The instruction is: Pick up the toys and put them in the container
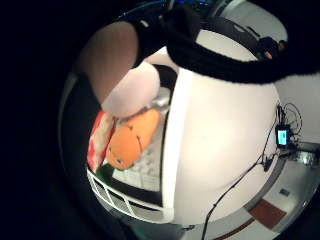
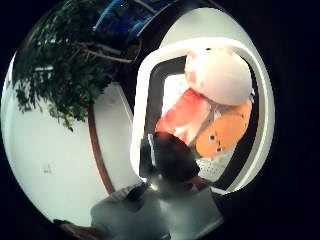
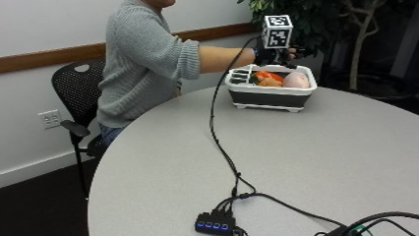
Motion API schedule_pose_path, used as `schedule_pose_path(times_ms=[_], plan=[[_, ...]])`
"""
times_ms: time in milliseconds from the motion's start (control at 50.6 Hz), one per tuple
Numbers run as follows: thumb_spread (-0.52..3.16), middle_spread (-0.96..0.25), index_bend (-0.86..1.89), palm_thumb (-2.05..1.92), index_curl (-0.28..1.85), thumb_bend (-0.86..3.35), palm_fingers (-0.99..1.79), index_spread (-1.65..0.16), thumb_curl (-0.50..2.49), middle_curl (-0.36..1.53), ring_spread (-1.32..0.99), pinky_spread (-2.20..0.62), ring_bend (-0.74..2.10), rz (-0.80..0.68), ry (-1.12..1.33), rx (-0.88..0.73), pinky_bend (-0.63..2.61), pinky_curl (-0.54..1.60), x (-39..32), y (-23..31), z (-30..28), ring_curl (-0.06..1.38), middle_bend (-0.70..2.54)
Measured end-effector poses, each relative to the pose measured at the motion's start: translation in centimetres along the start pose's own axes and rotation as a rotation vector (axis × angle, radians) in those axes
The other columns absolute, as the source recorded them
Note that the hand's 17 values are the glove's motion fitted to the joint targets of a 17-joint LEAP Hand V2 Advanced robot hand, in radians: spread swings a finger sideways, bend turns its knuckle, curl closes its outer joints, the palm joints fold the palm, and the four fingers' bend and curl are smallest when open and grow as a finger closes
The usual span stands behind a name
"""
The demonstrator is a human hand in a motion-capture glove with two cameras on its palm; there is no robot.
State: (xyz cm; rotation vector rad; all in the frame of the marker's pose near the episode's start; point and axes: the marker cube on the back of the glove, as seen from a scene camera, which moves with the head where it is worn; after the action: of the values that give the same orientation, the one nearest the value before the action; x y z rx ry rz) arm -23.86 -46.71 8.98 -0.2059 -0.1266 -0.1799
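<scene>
At the near edge of the table (image 3: 275,162) lies a black cable (image 3: 219,147) that runs across the bare top up to the person's right hand (image 3: 275,55); any wide swing of that arm could drag the cable against the container (image 3: 270,95) and shift it. Further back, close to the far edge, the white-rimmed container already holds the toys: an orange plush (image 2: 225,134), a red-and-white one (image 2: 185,116) and a pale pink round one (image 2: 219,75) heaped together. The pink one sits high against the rim and, in my judgement, could roll out if the container is nudged. The right hand hovers just above the container's far side; whether its fingers are released or clenched on anything I cannot tell. No toy shows on the table outside it.
</scene>
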Motion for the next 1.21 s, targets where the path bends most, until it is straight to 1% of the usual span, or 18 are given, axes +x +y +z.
schedule_pose_path(times_ms=[99, 198, 277, 395, 554, 652, 771, 989, 1107, 1206], plan=[[1.27, -0.13, 0.08, -0.03, 0.51, -0.03, -0.33, -0.34, 0.44, 0.43, -0.10, 0.04, 0.14, -0.044, -0.038, 0.025, 1.03, 0.38, 0.8, 3.6, -1.3, 0.42, 0.11], [1.29, -0.12, 0.09, -0.03, 0.46, -0.03, -0.31, -0.34, 0.41, 0.39, -0.07, 0.06, 0.14, -0.063, -0.014, 0.063, 0.99, 0.36, 2.9, 8.5, -3.1, 0.40, 0.10], [1.30, -0.12, 0.11, -0.02, 0.43, -0.03, -0.30, -0.33, 0.39, 0.36, -0.06, 0.06, 0.14, -0.058, -0.022, 0.111, 0.96, 0.35, 5.8, 13.3, -5.5, 0.38, 0.11], [1.32, -0.11, 0.13, -0.03, 0.40, -0.03, -0.27, -0.33, 0.36, 0.33, -0.04, 0.07, 0.14, -0.035, -0.057, 0.187, 0.92, 0.34, 10.6, 22.3, -9.0, 0.35, 0.11], [1.33, -0.12, 0.16, -0.03, 0.38, -0.03, -0.20, -0.34, 0.34, 0.30, -0.04, 0.07, 0.15, 0.057, 0.032, 0.261, 0.86, 0.33, 12.6, 32.5, -8.5, 0.32, 0.13], [1.34, -0.12, 0.17, -0.02, 0.38, -0.02, -0.17, -0.35, 0.33, 0.29, -0.04, 0.08, 0.15, 0.080, 0.083, 0.293, 0.84, 0.32, 13.3, 37.8, -7.8, 0.30, 0.13], [1.35, -0.12, 0.18, -0.02, 0.38, -0.02, -0.15, -0.36, 0.31, 0.28, -0.04, 0.08, 0.16, 0.077, 0.121, 0.310, 0.83, 0.32, 13.7, 41.2, -7.3, 0.29, 0.14], [1.36, -0.13, 0.18, -0.01, 0.38, -0.02, -0.13, -0.36, 0.30, 0.26, -0.05, 0.08, 0.16, 0.018, 0.141, 0.243, 0.81, 0.32, 12.6, 45.0, -5.0, 0.27, 0.14], [1.37, -0.13, 0.19, -0.01, 0.39, -0.01, -0.12, -0.36, 0.30, 0.26, -0.06, 0.08, 0.16, -0.009, 0.144, 0.215, 0.81, 0.32, 10.9, 49.1, -1.7, 0.26, 0.14], [1.38, -0.13, 0.20, -0.01, 0.40, -0.01, -0.11, -0.37, 0.30, 0.25, -0.06, 0.08, 0.16, 0.003, 0.132, 0.201, 0.80, 0.32, 9.9, 52.1, 1.5, 0.26, 0.14]])
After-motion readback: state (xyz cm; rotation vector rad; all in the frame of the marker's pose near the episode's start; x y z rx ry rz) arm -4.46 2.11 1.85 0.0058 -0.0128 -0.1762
